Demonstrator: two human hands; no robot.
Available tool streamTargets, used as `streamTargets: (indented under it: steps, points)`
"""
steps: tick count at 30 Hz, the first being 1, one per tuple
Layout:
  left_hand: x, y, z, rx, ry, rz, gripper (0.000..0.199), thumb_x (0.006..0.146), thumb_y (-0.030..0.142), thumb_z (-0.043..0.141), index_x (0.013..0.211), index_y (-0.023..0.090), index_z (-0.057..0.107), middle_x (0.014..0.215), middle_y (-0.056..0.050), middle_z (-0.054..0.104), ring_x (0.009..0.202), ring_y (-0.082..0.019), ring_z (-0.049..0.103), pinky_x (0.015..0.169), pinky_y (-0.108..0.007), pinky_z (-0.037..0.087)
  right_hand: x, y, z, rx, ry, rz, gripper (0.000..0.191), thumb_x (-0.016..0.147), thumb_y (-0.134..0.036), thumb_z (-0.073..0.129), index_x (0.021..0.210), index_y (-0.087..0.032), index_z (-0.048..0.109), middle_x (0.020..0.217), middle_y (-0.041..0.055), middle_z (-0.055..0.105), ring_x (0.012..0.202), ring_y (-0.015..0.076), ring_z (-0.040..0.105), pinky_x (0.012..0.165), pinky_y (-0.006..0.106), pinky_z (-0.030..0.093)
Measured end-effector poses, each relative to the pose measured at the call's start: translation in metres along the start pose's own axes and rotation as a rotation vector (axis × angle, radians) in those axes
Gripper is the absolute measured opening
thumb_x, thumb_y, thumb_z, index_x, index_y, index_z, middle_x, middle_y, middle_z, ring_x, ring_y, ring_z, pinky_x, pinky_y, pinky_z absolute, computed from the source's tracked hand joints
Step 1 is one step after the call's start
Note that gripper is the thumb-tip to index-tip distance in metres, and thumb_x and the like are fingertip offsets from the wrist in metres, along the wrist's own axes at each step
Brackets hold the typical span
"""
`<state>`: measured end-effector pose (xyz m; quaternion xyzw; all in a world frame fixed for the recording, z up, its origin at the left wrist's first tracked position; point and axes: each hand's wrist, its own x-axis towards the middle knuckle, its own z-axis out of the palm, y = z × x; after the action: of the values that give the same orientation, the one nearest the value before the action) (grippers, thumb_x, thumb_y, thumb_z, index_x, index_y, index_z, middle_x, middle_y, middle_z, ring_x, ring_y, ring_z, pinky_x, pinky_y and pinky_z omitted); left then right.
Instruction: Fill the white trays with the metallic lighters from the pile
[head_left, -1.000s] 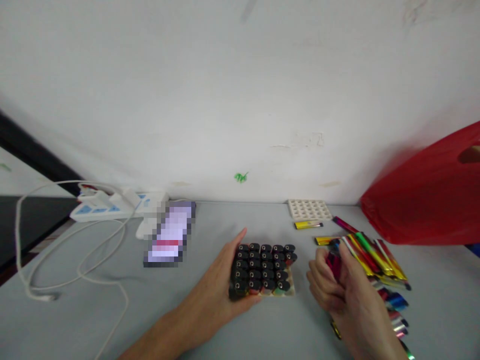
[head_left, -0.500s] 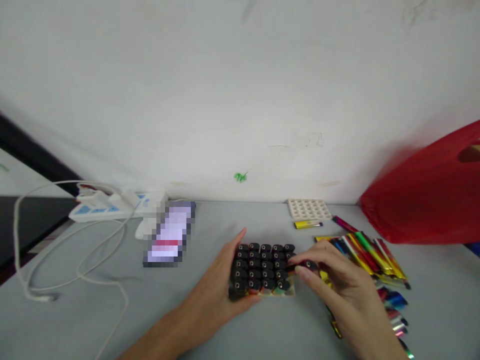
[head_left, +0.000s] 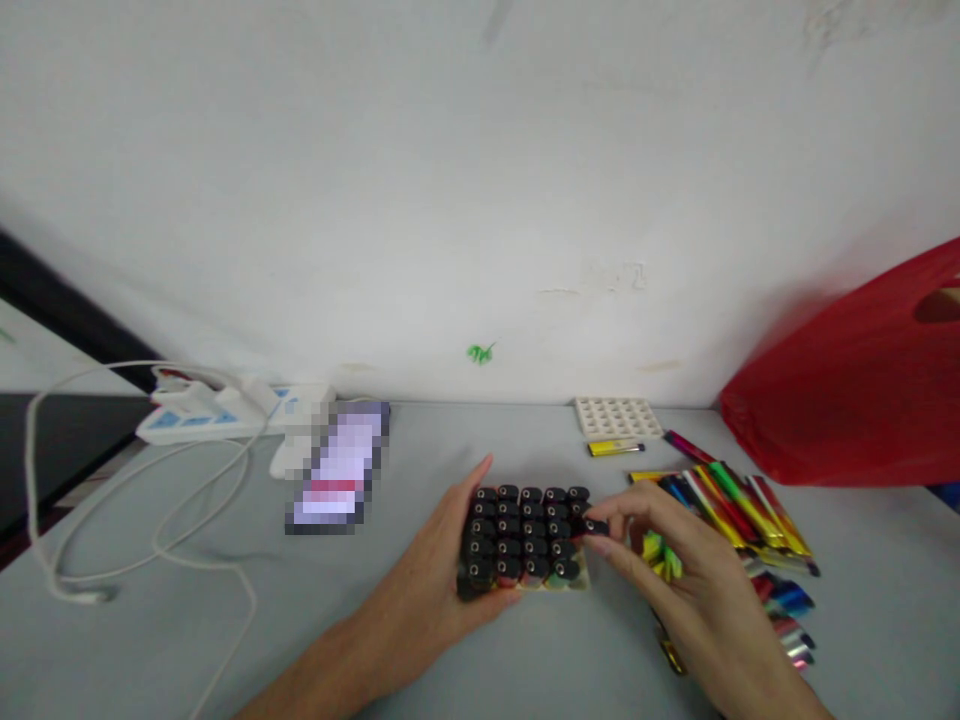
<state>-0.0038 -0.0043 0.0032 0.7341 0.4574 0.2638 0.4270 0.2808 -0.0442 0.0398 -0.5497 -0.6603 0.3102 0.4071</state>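
My left hand (head_left: pixel 420 575) grips the left side of a tray of lighters (head_left: pixel 510 527), thumb and fingers spread along its edges. The lighters stand upside down in rows, their black bases with small round valves facing up. My right hand (head_left: pixel 690 570) pinches one more lighter (head_left: pixel 596 527) by its black end at the right side of the rows. The lower part of this lighter is hidden, so I cannot tell how deep it sits. A pale tray edge (head_left: pixel 583 578) shows at the front right corner. Behind my right fingers is a crumpled yellow-green piece (head_left: pixel 661 556).
Shiny coloured lighters (head_left: pixel 739 505) lie in a pile on the right. Behind them are a white grid tray (head_left: pixel 619 417), a yellow lighter (head_left: pixel 615 448) and a red bag (head_left: pixel 855 400). A phone (head_left: pixel 341 468), a power strip (head_left: pixel 225 410) and white cables (head_left: pixel 244 570) occupy the left.
My right hand has brought the pinched lighter slightly left, closer against the rows, and its black end is now more upright. My left hand and the tray have stayed in place.
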Motion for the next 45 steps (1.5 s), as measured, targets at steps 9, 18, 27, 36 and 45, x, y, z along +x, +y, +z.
streamTargets:
  steps: [9,18,27,36,45]
  points:
    - [0.000,-0.004,0.001,0.007,0.005,0.016,0.115,0.091,0.027,0.089,0.179,0.037,0.016,0.168,-0.013,0.057,0.151,-0.040,0.059,0.130,-0.064,0.043,0.000,-0.001,-0.005,-0.062,-0.066,-0.071,0.014,0.113,-0.038,0.066,0.123,-0.038,0.077,0.106,0.0022,0.072,0.098,0.0250,0.067,0.087,0.036,0.052]
    - [0.001,0.002,-0.001,0.009,0.000,0.005,0.115,0.091,0.027,0.089,0.179,0.038,0.016,0.168,-0.013,0.056,0.150,-0.040,0.059,0.131,-0.064,0.042,0.004,0.018,0.007,-0.527,0.214,-0.115,0.039,0.116,-0.032,0.046,0.151,-0.025,0.061,0.147,0.0149,0.069,0.138,0.0368,0.059,0.117,0.059,0.042]
    - [0.001,0.001,0.001,0.010,0.013,0.024,0.112,0.091,0.024,0.087,0.179,0.036,0.018,0.167,-0.013,0.057,0.149,-0.039,0.061,0.131,-0.062,0.043,0.014,0.034,0.020,-0.827,0.062,-0.138,0.053,0.117,-0.027,0.038,0.168,-0.015,0.048,0.171,0.0198,0.057,0.158,0.0391,0.051,0.121,0.067,0.038]
    - [0.000,0.000,0.000,0.014,0.013,0.025,0.113,0.091,0.026,0.087,0.179,0.036,0.017,0.166,-0.012,0.058,0.148,-0.039,0.062,0.131,-0.061,0.043,0.010,0.024,0.009,-0.476,0.011,-0.138,0.030,0.111,-0.015,0.049,0.123,-0.023,0.075,0.119,0.0108,0.079,0.113,0.0312,0.072,0.100,0.048,0.053]
    - [0.000,-0.001,-0.001,0.027,0.001,0.018,0.116,0.090,0.026,0.089,0.179,0.037,0.016,0.168,-0.013,0.056,0.150,-0.039,0.059,0.131,-0.063,0.042,0.009,0.027,0.008,-0.779,0.274,-0.100,0.020,0.104,-0.033,0.067,0.118,-0.019,0.074,0.110,0.0160,0.073,0.107,0.0416,0.063,0.096,0.057,0.047]
